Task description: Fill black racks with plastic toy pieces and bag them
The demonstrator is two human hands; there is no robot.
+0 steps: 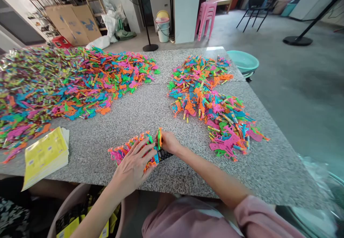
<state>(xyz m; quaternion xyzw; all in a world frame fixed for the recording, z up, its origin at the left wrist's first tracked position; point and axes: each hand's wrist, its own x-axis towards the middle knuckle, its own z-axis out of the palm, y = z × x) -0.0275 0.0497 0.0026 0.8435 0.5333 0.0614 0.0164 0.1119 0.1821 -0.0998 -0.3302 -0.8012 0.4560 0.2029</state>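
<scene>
Small bright plastic toy guns (pixel 122 152) stand packed in a row in a black slotted tray (pixel 164 155) near the table's front edge. My left hand (pixel 135 161) lies across the row, fingers stretched over the toys. Just right of it, my right hand (pixel 170 142) pinches green and orange toy guns (pixel 159 139), held upright and seen edge-on above the tray's bare end. How many pieces are in that pinch I cannot tell. Part of the row is hidden under the left hand.
A loose pile of toy guns (pixel 199 105) lies to the right, and a larger pile (pixel 80 84) covers the left. Yellow printed cards (pixel 48 152) are stacked at front left. Below the edge stands a pink tub (pixel 122 213) with black trays and yellow cards.
</scene>
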